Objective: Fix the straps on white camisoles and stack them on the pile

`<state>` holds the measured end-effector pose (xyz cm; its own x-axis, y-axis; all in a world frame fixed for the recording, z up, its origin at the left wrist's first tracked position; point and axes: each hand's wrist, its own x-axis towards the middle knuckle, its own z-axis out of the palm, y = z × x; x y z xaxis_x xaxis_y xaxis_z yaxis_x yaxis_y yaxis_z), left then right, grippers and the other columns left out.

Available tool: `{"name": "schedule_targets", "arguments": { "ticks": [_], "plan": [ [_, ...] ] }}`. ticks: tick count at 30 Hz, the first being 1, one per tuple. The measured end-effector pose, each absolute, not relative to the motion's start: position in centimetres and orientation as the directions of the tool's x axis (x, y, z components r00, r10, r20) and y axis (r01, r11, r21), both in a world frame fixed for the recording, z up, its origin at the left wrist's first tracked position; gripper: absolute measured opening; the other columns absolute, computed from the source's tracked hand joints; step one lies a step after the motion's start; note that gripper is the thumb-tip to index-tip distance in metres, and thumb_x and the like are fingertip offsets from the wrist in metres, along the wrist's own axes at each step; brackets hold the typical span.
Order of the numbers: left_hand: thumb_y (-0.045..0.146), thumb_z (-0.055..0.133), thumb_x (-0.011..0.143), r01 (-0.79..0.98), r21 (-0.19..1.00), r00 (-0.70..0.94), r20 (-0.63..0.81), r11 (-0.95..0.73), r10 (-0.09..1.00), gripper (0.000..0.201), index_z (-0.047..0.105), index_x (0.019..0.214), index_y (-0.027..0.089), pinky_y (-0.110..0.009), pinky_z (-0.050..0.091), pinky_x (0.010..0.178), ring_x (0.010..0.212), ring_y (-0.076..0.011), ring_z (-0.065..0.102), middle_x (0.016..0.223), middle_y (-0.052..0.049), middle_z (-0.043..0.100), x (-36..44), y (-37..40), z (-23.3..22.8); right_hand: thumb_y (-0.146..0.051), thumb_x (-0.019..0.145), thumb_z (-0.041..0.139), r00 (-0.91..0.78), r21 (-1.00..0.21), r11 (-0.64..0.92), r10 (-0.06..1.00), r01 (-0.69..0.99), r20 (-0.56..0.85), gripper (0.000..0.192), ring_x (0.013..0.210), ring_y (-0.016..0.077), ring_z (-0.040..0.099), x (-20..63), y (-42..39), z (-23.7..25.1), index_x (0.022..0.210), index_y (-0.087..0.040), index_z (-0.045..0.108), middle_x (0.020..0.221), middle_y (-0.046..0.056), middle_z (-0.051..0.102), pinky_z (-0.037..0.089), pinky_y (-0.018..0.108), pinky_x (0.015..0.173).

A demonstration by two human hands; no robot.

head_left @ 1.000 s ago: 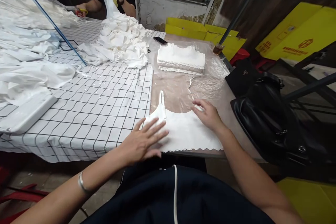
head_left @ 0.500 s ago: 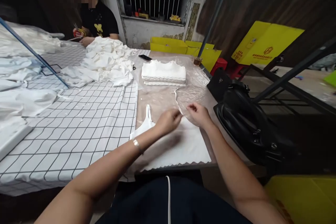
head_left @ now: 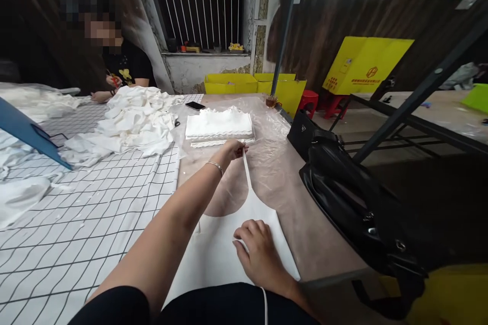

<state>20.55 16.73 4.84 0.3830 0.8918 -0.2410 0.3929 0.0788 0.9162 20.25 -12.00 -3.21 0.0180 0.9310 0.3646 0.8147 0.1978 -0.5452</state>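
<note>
A white camisole (head_left: 219, 244) lies spread over the table's near edge, close to my body. My left hand (head_left: 236, 148) reaches forward, its fingers pinched on the upper end of the right shoulder strap, which is drawn out straight. Lower down, my right hand (head_left: 257, 250) rests on the camisole's body with its fingers loosely bent and apart. Just beyond my left hand sits a folded stack of white garments (head_left: 220, 126) with scalloped edges, on clear plastic sheeting (head_left: 269, 134). My left forearm covers part of the camisole's left side.
Heaped white garments (head_left: 133, 117) lie on the checked cloth (head_left: 125, 203) to the left. A phone (head_left: 194, 105) and a glass of brown liquid (head_left: 271, 102) are at the back. A black bag (head_left: 343, 188) lines the right edge. Across the table sits another person (head_left: 129, 66).
My left hand has moved forward and now pulls the strap straight. My right hand has come back toward me onto the camisole. The view has shifted and tilted up.
</note>
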Motion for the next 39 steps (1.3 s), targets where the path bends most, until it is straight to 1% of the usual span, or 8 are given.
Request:
{"name": "schedule_targets", "arguments": {
  "ticks": [5, 8, 11, 13, 18, 28, 33, 39],
  "plan": [
    [0.015, 0.063, 0.081, 0.195, 0.980, 0.450, -0.133, 0.048, 0.883, 0.012, 0.057, 0.071, 0.017, -0.028, 0.054, 0.075, 0.068, -0.0124, 0.065, 0.075, -0.004, 0.069, 19.9, 16.5, 8.3, -0.013, 0.081, 0.057, 0.029, -0.576, 0.210, 0.926, 0.790, 0.377, 0.014, 0.084, 0.0242, 0.051, 20.0, -12.1, -3.8, 0.088, -0.024, 0.060, 0.089, 0.005, 0.061, 0.040, 0.041, 0.074],
    [0.017, 0.067, 0.077, 0.100, 0.967, 0.494, 0.158, -0.236, 0.855, 0.004, 0.064, 0.078, 0.016, -0.029, 0.052, 0.080, 0.075, -0.0141, 0.066, 0.081, -0.004, 0.071, 18.6, 13.6, 9.3, -0.016, 0.082, 0.056, 0.119, -0.767, 0.187, 0.939, 0.613, 0.324, 0.013, 0.086, 0.0241, 0.054, 20.8, -11.6, -3.4, 0.089, -0.024, 0.062, 0.091, 0.006, 0.064, 0.043, 0.041, 0.077],
    [0.023, 0.064, 0.081, 0.053, 0.721, 0.622, 0.517, -0.691, 0.588, 0.009, 0.071, 0.083, 0.018, -0.033, 0.050, 0.084, 0.083, -0.0180, 0.066, 0.085, -0.006, 0.074, 16.6, 9.7, 9.5, -0.033, 0.085, 0.058, 0.301, -0.968, 0.114, 0.936, 0.225, 0.180, 0.013, 0.077, 0.0211, 0.056, 23.4, -10.5, -1.6, 0.093, -0.024, 0.064, 0.087, 0.006, 0.064, 0.046, 0.036, 0.071],
    [0.024, 0.058, 0.086, 0.037, 0.557, 0.715, 0.565, -0.829, 0.412, 0.016, 0.074, 0.087, 0.020, -0.035, 0.049, 0.088, 0.087, -0.0192, 0.066, 0.088, -0.007, 0.075, 15.3, 7.2, 9.4, -0.046, 0.082, 0.062, 0.371, -0.996, 0.083, 0.926, -0.017, 0.071, 0.026, 0.071, 0.0185, 0.054, 25.5, -9.7, 0.2, 0.093, -0.023, 0.065, 0.084, 0.005, 0.063, 0.044, 0.032, 0.064],
    [0.021, 0.058, 0.085, 0.049, 0.585, 0.755, 0.509, -0.809, 0.413, 0.017, 0.075, 0.092, 0.021, -0.032, 0.051, 0.087, 0.089, -0.0188, 0.066, 0.091, -0.008, 0.076, 13.2, 3.4, 8.4, -0.056, 0.070, 0.074, 0.129, -0.963, -0.007, 0.991, -0.269, -0.043, 0.042, 0.062, 0.0118, 0.045, 27.8, -8.1, 4.2, 0.091, -0.020, 0.069, 0.079, 0.003, 0.059, 0.036, 0.027, 0.056],
    [0.008, 0.062, 0.076, 0.102, 0.796, 0.673, 0.387, -0.597, 0.630, 0.018, 0.073, 0.087, 0.017, -0.027, 0.052, 0.081, 0.087, -0.0168, 0.067, 0.093, -0.004, 0.074, 12.6, 2.4, 6.9, -0.045, 0.053, 0.088, -0.007, -0.971, -0.157, 0.987, -0.182, -0.158, 0.037, 0.055, 0.0065, 0.041, 26.6, -7.3, 4.9, 0.068, -0.018, 0.067, 0.072, -0.001, 0.061, 0.033, 0.023, 0.050],
    [0.015, 0.064, 0.079, 0.450, 0.717, 0.549, 0.248, -0.532, 0.798, 0.015, 0.068, 0.093, 0.017, -0.033, 0.048, 0.081, 0.088, -0.0206, 0.066, 0.093, -0.006, 0.072, 10.7, 0.8, 5.2, -0.041, 0.052, 0.088, 0.064, -0.937, -0.247, 0.961, -0.247, -0.270, 0.037, 0.053, 0.0070, 0.046, 27.5, -6.8, 4.2, 0.071, -0.019, 0.064, 0.065, -0.002, 0.061, 0.034, 0.022, 0.048],
    [0.039, 0.072, 0.077, 0.710, 0.473, 0.616, -0.057, -0.522, 0.786, 0.029, 0.066, 0.094, 0.016, -0.049, 0.034, 0.091, 0.105, -0.0339, 0.057, 0.102, -0.010, 0.070, 9.0, -3.5, 1.1, -0.040, 0.056, 0.086, 0.136, -0.957, -0.227, 0.958, -0.182, -0.253, 0.037, 0.054, 0.0075, 0.047, 28.3, -6.8, 2.8, 0.073, -0.020, 0.060, 0.067, -0.003, 0.061, 0.034, 0.022, 0.049]
  ]
}}
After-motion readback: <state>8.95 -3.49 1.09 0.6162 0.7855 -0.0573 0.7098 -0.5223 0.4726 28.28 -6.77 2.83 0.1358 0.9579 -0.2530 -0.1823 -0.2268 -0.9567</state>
